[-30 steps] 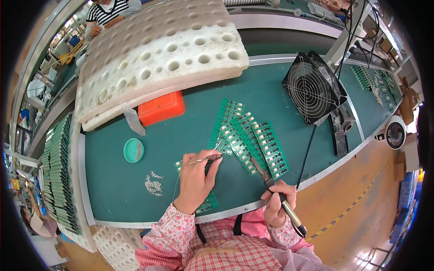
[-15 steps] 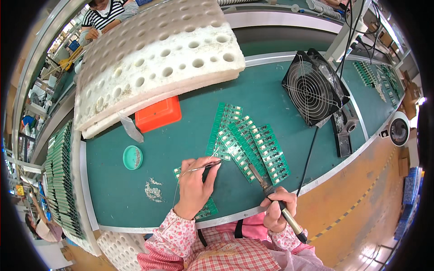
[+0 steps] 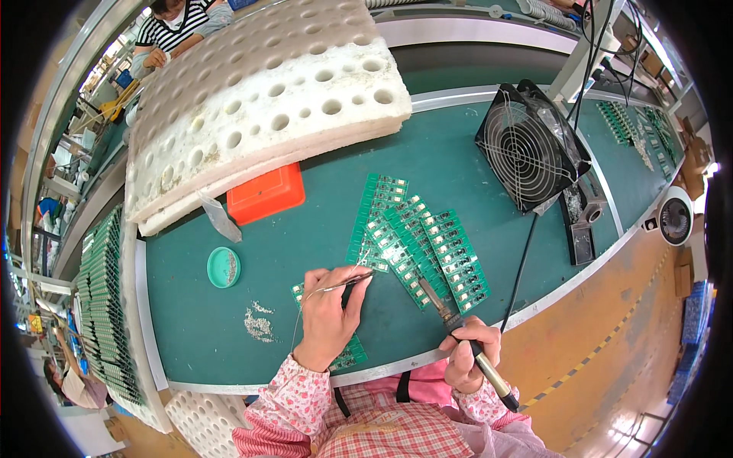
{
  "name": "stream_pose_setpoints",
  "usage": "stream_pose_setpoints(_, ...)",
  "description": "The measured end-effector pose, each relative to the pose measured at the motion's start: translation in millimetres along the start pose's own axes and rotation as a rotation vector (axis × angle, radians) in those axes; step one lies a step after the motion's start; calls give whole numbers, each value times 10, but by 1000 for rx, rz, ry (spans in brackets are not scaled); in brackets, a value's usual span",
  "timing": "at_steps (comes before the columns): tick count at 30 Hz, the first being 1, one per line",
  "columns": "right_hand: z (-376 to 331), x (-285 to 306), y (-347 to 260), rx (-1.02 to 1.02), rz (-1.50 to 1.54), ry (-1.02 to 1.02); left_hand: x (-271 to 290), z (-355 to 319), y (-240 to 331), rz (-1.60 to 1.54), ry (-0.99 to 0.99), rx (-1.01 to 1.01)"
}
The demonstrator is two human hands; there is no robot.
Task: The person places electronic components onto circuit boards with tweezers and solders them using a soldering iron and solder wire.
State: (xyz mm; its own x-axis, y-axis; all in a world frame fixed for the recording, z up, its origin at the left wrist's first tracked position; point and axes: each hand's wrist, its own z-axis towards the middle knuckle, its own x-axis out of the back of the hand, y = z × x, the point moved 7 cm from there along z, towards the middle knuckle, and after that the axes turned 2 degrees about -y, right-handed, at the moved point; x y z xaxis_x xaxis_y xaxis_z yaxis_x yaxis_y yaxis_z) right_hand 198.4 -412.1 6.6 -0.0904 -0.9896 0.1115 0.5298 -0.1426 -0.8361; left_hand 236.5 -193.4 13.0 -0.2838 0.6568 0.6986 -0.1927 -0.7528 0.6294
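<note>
My left hand (image 3: 328,314) is closed on a pair of slim metal tweezers (image 3: 333,287), tips toward the circuit boards. A thin wire (image 3: 295,330) loops beside that hand. My right hand (image 3: 473,353) grips a soldering iron (image 3: 490,369), its tip at the lower end of the fanned green circuit boards (image 3: 405,252). These boards overlap and carry rows of small white parts. Another green board (image 3: 350,354) lies partly hidden under my left hand. Left of it are a scatter of tiny silvery parts (image 3: 259,324) and a round turquoise dish (image 3: 224,267) with more such bits.
A large white foam block with holes (image 3: 259,126) covers the far left, beside an orange-red box (image 3: 267,195). A black fan (image 3: 527,145) stands far right, near a soldering iron stand (image 3: 579,229). Stacked boards (image 3: 103,305) line the left. Another person (image 3: 179,30) sits beyond.
</note>
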Motion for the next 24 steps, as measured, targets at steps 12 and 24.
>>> stream_pose_setpoints(12,-3,25,4,9,25,14,284,-82,79,24,47,-37)
stream_pose_setpoints(24,0,-454,-219,59,-66,-292,818,-717,-444,-56,132,142)
